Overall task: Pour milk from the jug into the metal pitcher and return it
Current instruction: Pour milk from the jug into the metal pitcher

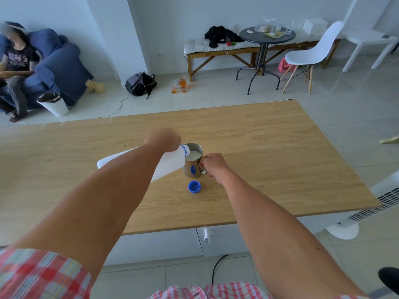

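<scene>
White plastic: the jug point(151, 164), tipped nearly level over a wooden table point(269, 147), its blue-ringed mouth resting at or just over the rim of the metal pitcher point(192, 161). Held by: the left hand point(163, 139), closed over the upper body of the jug near the neck, knuckles toward the camera; its fingers are hidden on the far side. Steel, polished: the pitcher, upright near the middle of the table, milk visible inside and standing fairly high toward the rim. Steadied by: the right hand point(213, 165), closed on the handle at the pitcher's right side. Blue plastic: the cap point(194, 186), loose, open side up, on the table just in front of the pitcher and apart from both vessels. Step in hand, as judged: the pour itself, apparently in its later part given the level of the milk; whether a stream is running at this instant is too small to tell. Next move, as judged: the jug rolled back upright slowly enough that the neck clears the rim without dribbling, the pitcher kept pinned so it does not tip or slide, then the cap recovered and the jug taken back to its place, which is not in view.
</scene>
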Demonstrator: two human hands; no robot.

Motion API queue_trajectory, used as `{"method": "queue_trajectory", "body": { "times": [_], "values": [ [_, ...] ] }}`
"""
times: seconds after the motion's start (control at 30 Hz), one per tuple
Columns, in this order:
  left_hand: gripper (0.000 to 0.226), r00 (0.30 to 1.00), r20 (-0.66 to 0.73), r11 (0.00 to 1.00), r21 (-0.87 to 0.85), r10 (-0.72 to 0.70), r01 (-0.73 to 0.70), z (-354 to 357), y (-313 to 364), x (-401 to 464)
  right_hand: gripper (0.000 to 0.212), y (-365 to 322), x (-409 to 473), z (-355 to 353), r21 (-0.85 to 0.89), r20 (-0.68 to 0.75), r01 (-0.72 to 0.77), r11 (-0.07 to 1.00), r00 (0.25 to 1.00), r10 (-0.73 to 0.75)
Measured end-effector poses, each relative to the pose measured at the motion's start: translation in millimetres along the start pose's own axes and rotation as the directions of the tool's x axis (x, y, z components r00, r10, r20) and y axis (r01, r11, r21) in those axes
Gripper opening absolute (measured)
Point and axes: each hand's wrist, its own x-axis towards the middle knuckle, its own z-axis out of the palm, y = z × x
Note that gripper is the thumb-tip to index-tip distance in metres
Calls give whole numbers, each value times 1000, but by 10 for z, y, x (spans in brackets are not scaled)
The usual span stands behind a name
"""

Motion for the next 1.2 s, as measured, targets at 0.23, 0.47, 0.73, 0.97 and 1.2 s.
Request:
{"method": "queue_trajectory", "body": {
  "times": [0.23,0.47,0.73,0.97,1.2],
  "values": [
    [28,1000,1,1000,6,1,-1,-8,11,-8,21,11,21,10,14,7,-13,1000,1000,13],
    [27,1000,4,1000,5,0,0,-13,15,-14,28,15,20,2,-22,-3,-24,999,1000,24],
    [28,1000,0,1000,9,-1,1,-13,19,-15,27,16,26,6,-7,2,-20,1000,1000,20],
    [26,1000,2,1000,13,-10,10,-24,42,-29,20,26,48,14,16,18,0,1000,1000,0],
    [27,1000,4,1000,28,-7,7,-33,49,-31,20,45,91,30,24,18,-13,1000,1000,13]
  ]
}}
